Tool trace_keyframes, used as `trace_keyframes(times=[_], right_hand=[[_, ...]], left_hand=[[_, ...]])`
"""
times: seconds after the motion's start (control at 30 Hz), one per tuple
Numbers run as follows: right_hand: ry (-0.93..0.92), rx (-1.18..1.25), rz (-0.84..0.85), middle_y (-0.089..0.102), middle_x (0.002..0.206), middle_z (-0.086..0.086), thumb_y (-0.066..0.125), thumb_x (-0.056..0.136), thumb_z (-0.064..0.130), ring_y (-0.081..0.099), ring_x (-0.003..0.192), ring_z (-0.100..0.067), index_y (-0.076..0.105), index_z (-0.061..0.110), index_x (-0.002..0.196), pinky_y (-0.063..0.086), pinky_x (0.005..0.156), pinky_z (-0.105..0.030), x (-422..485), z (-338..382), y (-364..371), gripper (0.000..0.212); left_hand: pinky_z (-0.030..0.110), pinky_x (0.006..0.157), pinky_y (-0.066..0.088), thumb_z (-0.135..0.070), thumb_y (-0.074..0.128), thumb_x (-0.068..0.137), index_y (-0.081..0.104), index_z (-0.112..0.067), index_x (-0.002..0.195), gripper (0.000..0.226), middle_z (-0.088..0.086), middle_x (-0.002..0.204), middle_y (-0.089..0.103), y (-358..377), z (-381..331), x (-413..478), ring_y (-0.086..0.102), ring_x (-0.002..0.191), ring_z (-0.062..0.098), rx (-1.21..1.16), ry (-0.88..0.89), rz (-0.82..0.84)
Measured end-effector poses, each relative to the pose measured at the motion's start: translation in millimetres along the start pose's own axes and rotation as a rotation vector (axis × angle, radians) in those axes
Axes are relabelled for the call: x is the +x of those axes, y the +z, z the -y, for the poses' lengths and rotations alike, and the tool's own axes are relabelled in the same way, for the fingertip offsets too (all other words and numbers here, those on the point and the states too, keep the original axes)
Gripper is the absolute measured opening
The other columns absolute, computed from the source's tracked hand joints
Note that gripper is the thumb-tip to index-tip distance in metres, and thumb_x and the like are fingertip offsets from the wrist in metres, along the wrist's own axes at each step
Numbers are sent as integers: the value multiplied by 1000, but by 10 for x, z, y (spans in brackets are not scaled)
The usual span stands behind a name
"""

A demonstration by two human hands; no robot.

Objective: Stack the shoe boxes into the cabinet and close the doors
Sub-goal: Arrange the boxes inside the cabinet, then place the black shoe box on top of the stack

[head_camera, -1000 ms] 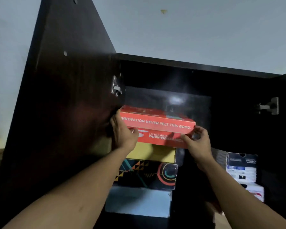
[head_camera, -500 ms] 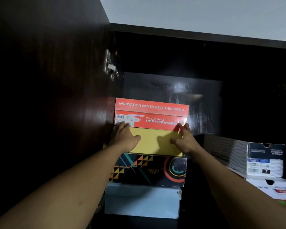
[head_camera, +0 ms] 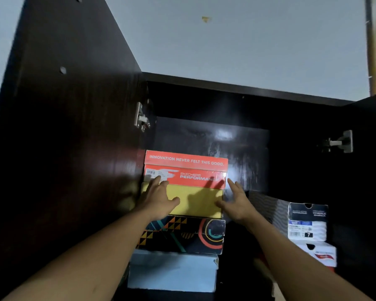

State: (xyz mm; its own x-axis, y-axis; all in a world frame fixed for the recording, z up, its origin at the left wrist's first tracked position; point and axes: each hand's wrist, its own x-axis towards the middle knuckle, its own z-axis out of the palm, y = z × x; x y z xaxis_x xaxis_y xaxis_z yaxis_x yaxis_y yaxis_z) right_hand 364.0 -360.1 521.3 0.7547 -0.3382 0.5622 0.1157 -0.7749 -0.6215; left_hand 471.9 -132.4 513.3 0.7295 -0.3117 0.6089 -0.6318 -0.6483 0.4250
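While both doors of the dark cabinet stand open, a red shoe box tops a stack at centre frame, resting on a yellow box, a patterned black box and a pale blue box. The left hand lies flat and unclenched, its fingertips touching the red box's lower left corner, and the right hand is spread loose at the stack's right edge, grasping nothing. At lower right, a white-and-black box sits on a white box.
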Motion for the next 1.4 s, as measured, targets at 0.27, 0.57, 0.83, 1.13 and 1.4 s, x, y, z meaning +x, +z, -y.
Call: trace_keyframes(times=[0.27,0.57,0.83,1.13,1.4], right_hand=[[-1,21,-67,14,164,-6,80,82,37,22,150,-20,24,17,156,21,123,-35,-1193,312,-808,96],[197,-341,-148,24,160,-3,78,80,47,48,134,-24,19,23,157,45,108,-37,-2912,194,-2175,100],[591,-733,-271,32,158,-11,73,85,47,46,135,-29,17,19,158,39,112,-41,-4582,169,-3540,96],[906,-773,-412,40,154,-9,73,88,37,48,130,-25,21,17,157,41,92,-29,-5799,-238,-4223,89],[1131,-635,-436,33,158,-11,74,87,40,44,137,-31,21,17,157,37,110,-38,-6867,-1579,-4449,91]], left_hand=[[31,113,32,-47,63,92,36,-18,151,71,2,163,20,-358,-822,-984,33,145,22,-111,113,91],[40,106,43,-52,67,85,46,-21,143,69,5,144,46,-152,-2281,-1853,49,129,24,-262,348,234],[41,98,48,-55,61,89,42,-24,145,67,0,139,48,358,-3824,-2800,54,119,22,-521,660,479],[44,103,46,-54,64,89,39,-18,148,74,5,150,43,1153,-4960,-3913,48,131,25,-541,935,747],[41,101,47,-55,64,85,39,-20,147,76,6,148,46,2478,-5699,-5062,50,129,26,-401,964,1028]])
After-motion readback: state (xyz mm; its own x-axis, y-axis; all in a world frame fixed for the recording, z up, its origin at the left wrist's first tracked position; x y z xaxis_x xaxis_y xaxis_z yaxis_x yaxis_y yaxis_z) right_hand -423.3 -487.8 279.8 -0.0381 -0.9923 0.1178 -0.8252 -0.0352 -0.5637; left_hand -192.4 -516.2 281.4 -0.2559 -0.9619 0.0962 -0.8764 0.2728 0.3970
